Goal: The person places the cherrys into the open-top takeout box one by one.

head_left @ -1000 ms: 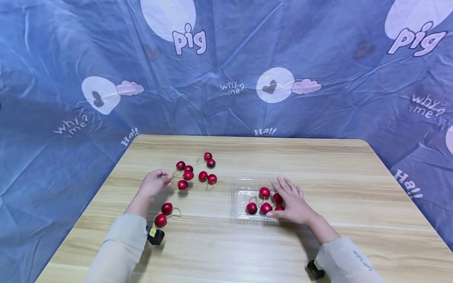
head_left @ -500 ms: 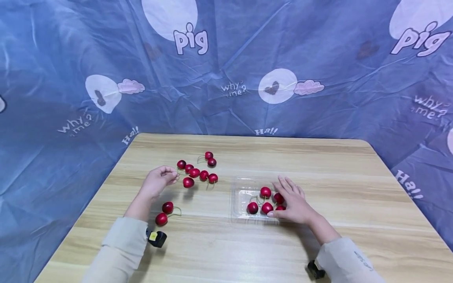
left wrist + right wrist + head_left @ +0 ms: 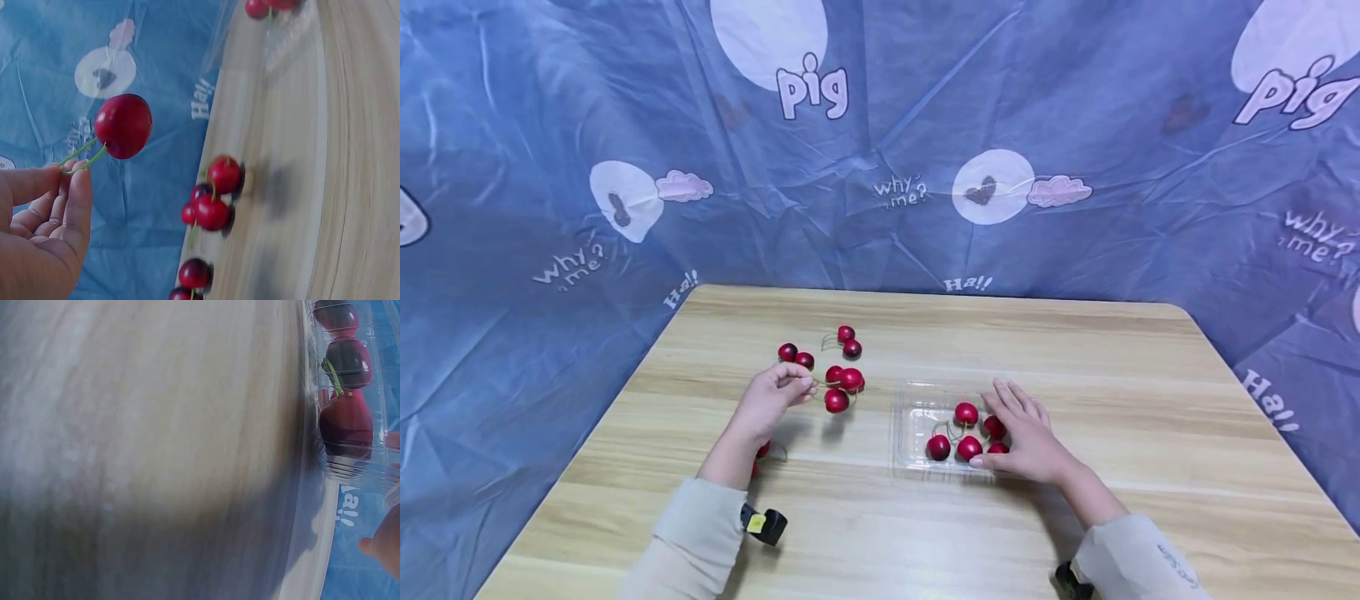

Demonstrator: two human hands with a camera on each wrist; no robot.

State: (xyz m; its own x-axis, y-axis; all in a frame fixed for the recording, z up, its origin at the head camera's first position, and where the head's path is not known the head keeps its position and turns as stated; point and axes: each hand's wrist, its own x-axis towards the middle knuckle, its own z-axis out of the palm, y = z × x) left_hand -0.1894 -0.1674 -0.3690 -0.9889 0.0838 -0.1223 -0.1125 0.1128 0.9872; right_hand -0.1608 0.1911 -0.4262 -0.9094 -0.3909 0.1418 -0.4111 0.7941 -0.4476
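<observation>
My left hand [image 3: 772,398] pinches the joined green stems of a pair of red cherries [image 3: 837,402] between thumb and fingertips. The pair hangs above the table, overlapping two cherries lying behind it in the head view. From the left wrist, one held cherry [image 3: 124,126] shows large, mostly covering its twin. My right hand [image 3: 1028,440] lies with straight, spread fingers over the right end of a clear plastic box [image 3: 916,423], thumb by its near edge. Several cherries [image 3: 938,447] with stems sit inside the box, some partly under the hand.
Another cherry pair [image 3: 852,348] lies at the back, with two dark red cherries [image 3: 787,352] just beyond the left hand. A further pair [image 3: 763,450] is mostly hidden behind the left wrist. The wooden table [image 3: 880,533] ends at a blue printed cloth [image 3: 895,242].
My left hand has moved right with the held cherry pair, from beside the left cluster to over the middle pair. My right hand and the box stay in place.
</observation>
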